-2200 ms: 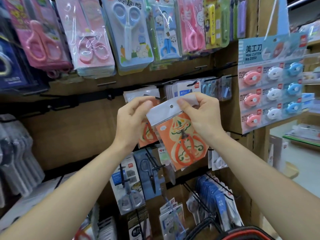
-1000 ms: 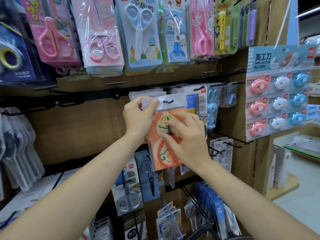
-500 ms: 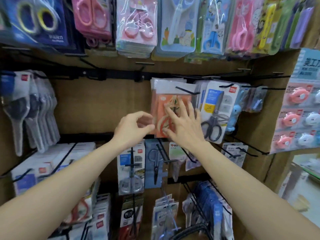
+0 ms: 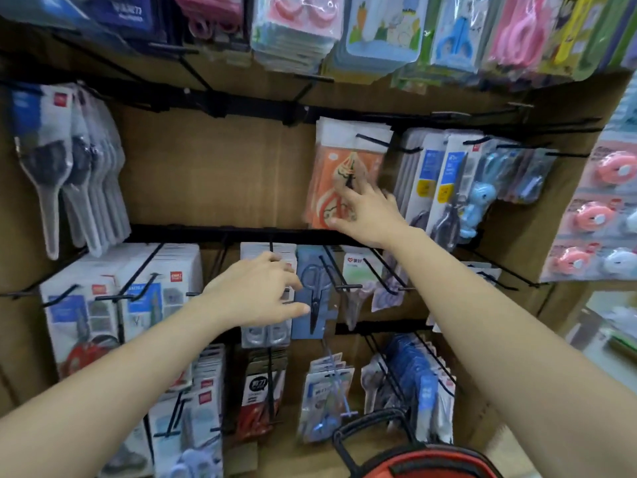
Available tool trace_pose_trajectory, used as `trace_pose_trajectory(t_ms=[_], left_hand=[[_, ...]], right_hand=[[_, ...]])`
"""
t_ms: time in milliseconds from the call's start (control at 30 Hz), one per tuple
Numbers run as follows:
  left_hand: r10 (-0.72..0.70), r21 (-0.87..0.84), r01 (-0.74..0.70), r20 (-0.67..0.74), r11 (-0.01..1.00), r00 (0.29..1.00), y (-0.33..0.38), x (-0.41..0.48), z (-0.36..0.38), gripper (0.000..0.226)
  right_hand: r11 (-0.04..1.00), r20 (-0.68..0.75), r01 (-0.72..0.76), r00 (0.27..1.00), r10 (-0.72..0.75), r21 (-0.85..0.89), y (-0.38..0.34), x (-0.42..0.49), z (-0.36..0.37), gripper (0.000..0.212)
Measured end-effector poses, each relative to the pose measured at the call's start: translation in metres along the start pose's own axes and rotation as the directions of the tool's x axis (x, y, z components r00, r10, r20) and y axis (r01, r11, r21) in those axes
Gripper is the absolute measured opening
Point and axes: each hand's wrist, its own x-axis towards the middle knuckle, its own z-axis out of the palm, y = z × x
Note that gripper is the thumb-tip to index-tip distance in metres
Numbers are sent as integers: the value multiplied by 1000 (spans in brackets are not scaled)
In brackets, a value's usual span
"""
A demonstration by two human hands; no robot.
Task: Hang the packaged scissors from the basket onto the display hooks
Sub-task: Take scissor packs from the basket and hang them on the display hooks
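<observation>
The orange scissors pack (image 4: 339, 174) with a white header hangs on a black display hook (image 4: 372, 141) in the middle row. My right hand (image 4: 367, 217) is in front of its lower part, fingers spread and fingertips touching the pack; it grips nothing. My left hand (image 4: 256, 293) is lower and to the left, empty, fingers loosely spread in front of the packs on the row below. The red and black basket (image 4: 410, 453) shows at the bottom edge; its contents are hidden.
Rows of packaged scissors fill the brown board: grey ones (image 4: 69, 170) at left, blue-carded ones (image 4: 437, 177) right of the orange pack, children's scissors (image 4: 379, 32) above. Bare hooks (image 4: 344, 270) jut out in the lower row. Mini cutters (image 4: 606, 208) hang at far right.
Both hands carried the orange pack onto the hook, then my left hand let go and dropped down-left. My right hand slid down the pack. The view tilted downward, showing the basket.
</observation>
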Motion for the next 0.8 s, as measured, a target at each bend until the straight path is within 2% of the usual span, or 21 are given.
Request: trace_pose_trajectory(t_ms=[100,200,233,300,367,400,467,567,667,800], left_hand=[[15,36,-12,-82,999,997,-1,1,2,59],[82,66,-65,-297,996,951,1,-1,7,48],[110,50,-98,-401,994,909,5,-4,13,45],[146,0,-188,-626,982,766,18,-14,27,34],[209,28,-287,-754,958,622,41,-28,44,20],[245,40,-342,-776,939,581,54,-34,55,16],[299,-5,-457,-749,890,591,82,-45,84,12],[387,-127,-549,-580,826,717,121,-59,145,9],[434,-268,-540,-365,798,824,155,-78,212,13],[456,-392,-443,-66,806,888,188,-103,274,28]], right_hand=[[990,-148,71,988,-52,124,-2,-47,-4,70],[952,-350,153,935,-53,267,-4,-117,4,49],[933,-395,169,918,-31,319,-4,-142,10,41],[895,-419,152,907,41,418,-4,-194,27,28],[862,-381,86,915,130,500,-5,-242,51,21],[843,-352,40,918,180,536,-5,-264,66,19],[797,-248,-80,927,279,598,-2,-307,97,17],[746,-59,-279,919,391,605,7,-369,138,18],[718,84,-444,875,478,536,18,-429,169,11],[654,315,-658,753,578,372,30,-503,192,16]])
